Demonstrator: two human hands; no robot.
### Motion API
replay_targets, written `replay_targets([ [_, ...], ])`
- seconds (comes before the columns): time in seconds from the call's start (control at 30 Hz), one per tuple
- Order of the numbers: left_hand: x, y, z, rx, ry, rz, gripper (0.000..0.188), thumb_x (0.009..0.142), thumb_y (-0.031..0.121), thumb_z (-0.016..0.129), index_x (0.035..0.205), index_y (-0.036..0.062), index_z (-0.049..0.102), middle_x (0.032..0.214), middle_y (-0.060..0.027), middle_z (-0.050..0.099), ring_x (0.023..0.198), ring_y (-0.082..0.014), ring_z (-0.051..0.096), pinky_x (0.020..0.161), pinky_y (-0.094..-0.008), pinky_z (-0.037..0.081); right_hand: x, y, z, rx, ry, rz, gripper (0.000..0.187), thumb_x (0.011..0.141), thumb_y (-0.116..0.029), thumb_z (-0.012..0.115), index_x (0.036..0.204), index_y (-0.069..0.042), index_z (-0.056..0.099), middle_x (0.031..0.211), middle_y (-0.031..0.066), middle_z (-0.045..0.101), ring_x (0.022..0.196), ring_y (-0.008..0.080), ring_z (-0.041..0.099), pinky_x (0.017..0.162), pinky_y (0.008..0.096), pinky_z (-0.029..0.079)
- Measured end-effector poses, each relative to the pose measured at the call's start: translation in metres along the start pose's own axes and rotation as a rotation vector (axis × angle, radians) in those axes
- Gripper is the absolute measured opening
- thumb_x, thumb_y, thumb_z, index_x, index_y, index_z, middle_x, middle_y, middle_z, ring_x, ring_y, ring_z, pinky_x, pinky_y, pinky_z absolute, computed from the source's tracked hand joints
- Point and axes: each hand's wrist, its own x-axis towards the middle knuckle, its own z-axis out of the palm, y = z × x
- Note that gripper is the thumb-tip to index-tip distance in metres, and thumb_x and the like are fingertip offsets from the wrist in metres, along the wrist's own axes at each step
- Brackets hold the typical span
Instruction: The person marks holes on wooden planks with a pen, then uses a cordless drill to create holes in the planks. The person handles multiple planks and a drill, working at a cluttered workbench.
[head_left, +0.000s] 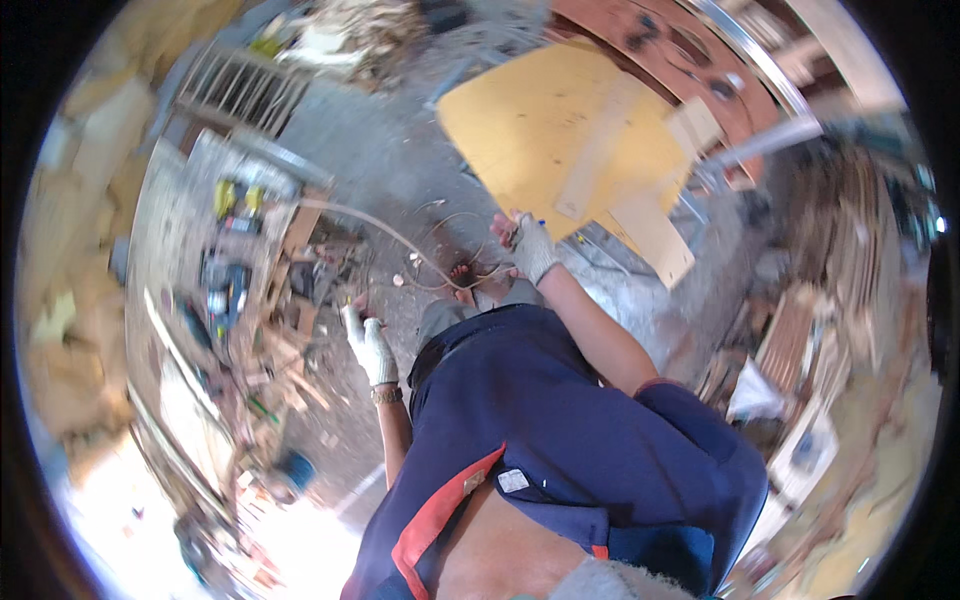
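Note:
My left hand (371, 345), in a white fingerless glove with a watch (387, 395) at the wrist, hangs over the floor beside the workbench. Its bare fingertips stand apart, and I see nothing in them. In a similar glove, my right hand (528, 243) is by the near corner of a large yellow panel (545, 120). Its fingers look curled, and a small blue tip shows beside them; what they hold is too blurred to make out. A pale board (650, 235) lies over the panel's near right edge.
On the left, a wooden bench (175, 200) bears a yellow-green power tool (238, 198) and a blue one (226, 292). A hose (375, 225) crosses the floor by my feet. Wood scraps (290, 350) lie nearby. A reddish-brown table (690, 60) stands far right, with stacked boards (850, 250) nearer.

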Motion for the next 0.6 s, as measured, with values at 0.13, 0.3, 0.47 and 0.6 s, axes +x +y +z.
replay_targets([
  [0.13, -0.057, -0.006, 0.015, -0.075, 0.114, -0.136, 0.045, 0.088, 0.005, 0.043, 0.126, 0.0053, 0.066, 0.088, -0.0022, 0.056, 0.076, -0.0127, 0.055, 0.072, -0.03, 0.048, -0.049, 0.024, 0.031, -0.344, -0.349, 0.22, 0.039, 0.109, -0.024, 0.047, 0.145, -0.01, 0.045, 0.144, 0.0215, 0.06, 0.105, 0.0304, 0.072, 0.069, 0.032, 0.06],
  [0.3, -0.114, -0.007, 0.001, -0.132, 0.328, -0.228, 0.052, 0.097, -0.002, 0.043, 0.149, 0.0025, 0.049, 0.101, -0.0037, 0.059, 0.083, -0.0119, 0.057, 0.079, -0.027, 0.051, -0.071, 0.045, 0.052, -0.619, -0.691, 0.353, 0.054, 0.111, -0.035, 0.048, 0.153, -0.003, 0.042, 0.104, 0.0117, 0.07, 0.079, 0.0198, 0.07, 0.063, 0.0289, 0.056],
  [0.47, -0.165, -0.016, -0.032, -0.398, 0.457, -0.311, 0.052, 0.104, -0.003, 0.044, 0.156, 0.0002, 0.038, 0.13, -0.015, 0.067, 0.091, -0.0141, 0.069, 0.079, -0.0275, 0.057, -0.089, 0.085, 0.078, -0.899, -0.727, 0.423, 0.048, 0.11, -0.041, 0.052, 0.135, 0.0, 0.057, 0.075, 0.0012, 0.055, 0.062, 0.0134, 0.056, 0.054, 0.0273, 0.048],
  [0.6, -0.196, -0.042, -0.071, -0.422, 0.542, -0.318, 0.046, 0.104, -0.001, 0.047, 0.15, -0.0011, 0.043, 0.132, -0.0173, 0.068, 0.084, -0.0135, 0.07, 0.074, -0.0247, 0.056, -0.142, 0.136, 0.109, -1.087, -0.951, 0.394, 0.025, 0.106, -0.027, 0.061, 0.111, -0.002, 0.062, 0.077, 0.0036, 0.06, 0.063, 0.0134, 0.059, 0.057, 0.0275, 0.048],
])
